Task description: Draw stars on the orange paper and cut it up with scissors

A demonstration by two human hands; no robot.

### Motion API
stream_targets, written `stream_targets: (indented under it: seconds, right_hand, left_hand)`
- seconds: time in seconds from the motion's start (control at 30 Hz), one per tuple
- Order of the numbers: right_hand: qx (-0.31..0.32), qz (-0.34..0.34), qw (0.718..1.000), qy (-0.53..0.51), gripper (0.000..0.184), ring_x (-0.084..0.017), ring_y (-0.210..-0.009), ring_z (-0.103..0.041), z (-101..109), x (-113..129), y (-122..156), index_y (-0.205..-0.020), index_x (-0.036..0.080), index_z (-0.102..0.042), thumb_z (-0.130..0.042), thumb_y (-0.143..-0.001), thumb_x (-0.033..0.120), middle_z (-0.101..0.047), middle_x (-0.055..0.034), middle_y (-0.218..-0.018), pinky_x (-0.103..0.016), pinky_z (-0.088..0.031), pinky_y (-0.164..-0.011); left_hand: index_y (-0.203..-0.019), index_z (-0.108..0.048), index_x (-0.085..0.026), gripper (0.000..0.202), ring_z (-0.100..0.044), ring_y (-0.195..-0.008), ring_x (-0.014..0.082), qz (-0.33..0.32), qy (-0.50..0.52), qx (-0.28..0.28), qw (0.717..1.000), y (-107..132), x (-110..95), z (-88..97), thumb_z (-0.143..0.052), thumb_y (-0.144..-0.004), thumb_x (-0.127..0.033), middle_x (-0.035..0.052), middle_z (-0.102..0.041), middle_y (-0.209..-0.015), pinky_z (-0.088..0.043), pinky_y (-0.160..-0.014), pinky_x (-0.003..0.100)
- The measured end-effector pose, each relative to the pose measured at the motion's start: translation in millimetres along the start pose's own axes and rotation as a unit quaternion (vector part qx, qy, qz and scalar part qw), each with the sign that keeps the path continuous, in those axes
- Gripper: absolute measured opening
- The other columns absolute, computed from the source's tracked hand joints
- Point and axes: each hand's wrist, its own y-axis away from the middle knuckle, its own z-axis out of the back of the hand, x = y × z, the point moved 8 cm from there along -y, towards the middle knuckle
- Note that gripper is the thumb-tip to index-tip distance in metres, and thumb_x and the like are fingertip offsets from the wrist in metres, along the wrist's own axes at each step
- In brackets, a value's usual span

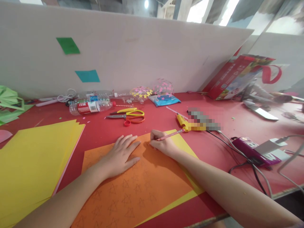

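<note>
Currently, the right hand, just below frame centre, is gripping a pink pencil; the left hand, fingers spread open, is resting on orange paper

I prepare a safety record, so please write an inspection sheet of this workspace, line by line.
Surface: red tabletop, small paper scraps scattered.
Job's things: orange paper with drawn stars, yellow paper beneath, pencil.
Clutter: scissors, plastic bottle, yellow glue gun.
Hands: left hand flat on the orange paper; right hand holding the pencil.
Cables: black cable loose on the right; white cable, back left.
Surroundings: white partition behind, bearing green paper and blue paper; red carton, right.
</note>
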Motion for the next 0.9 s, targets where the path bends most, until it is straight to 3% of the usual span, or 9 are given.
stream_targets:
  seconds: [0.4, 0.9]
  right_hand:
    - [0.006, -0.005, 1.0, -0.001, 0.01, -0.011, -0.047, -0.036, 1.2, 2.2, -0.3, -0.057, 0.023, -0.037, -0.046, -0.061, 0.02, -0.04, 0.0057, -0.048, -0.024, -0.024, -0.045]
    - [0.025, 0.039, 0.999, 0.007, 0.008, -0.011, -0.052, -0.039, -6.9, 0.6, 1.4, -0.063, 0.021, -0.043, -0.049, -0.066, 0.019, -0.045, 0.0051, -0.055, -0.022, -0.027, -0.048]
  left_hand:
    - [-0.142, -0.038, -0.022, 0.053, -0.022, -0.142, 0.0309, 0.0, 0.004, 0.0, 1.0, -1.2, 1.0, -0.4, -0.034, -0.099, -0.052, 0.0116, -0.034, -0.152, -0.015, -0.115, 0.053]
    - [-0.143, -0.037, -0.023, 0.054, -0.024, -0.141, 0.0305, -0.003, -0.003, -0.005, 1.0, 0.0, 1.5, -1.0, -0.03, -0.099, -0.054, 0.0112, -0.035, -0.152, -0.016, -0.115, 0.054]
